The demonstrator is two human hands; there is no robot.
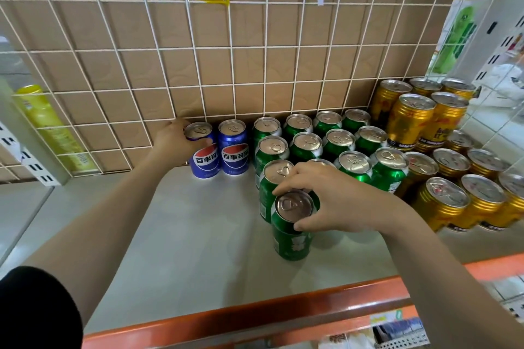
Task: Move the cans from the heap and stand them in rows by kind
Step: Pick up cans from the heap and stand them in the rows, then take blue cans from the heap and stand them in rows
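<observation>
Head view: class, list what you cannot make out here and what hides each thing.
Head view:
Hidden green can: the right hand, gripping the front green can, covers all but a lid sliver.
Left blue can, its left side: hidden by the left hand and its grip.
Gold cans at the right edge: cut off by the frame.
Yellow packet, its label: blurred.

Blue cans (234, 150) 2 — green cans (307, 147) 13 visible — gold cans (408, 122) roughly 12.

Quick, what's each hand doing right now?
Left hand: grips the top of a blue can by the back grid.
Right hand: grips the top of the front green can.
</observation>
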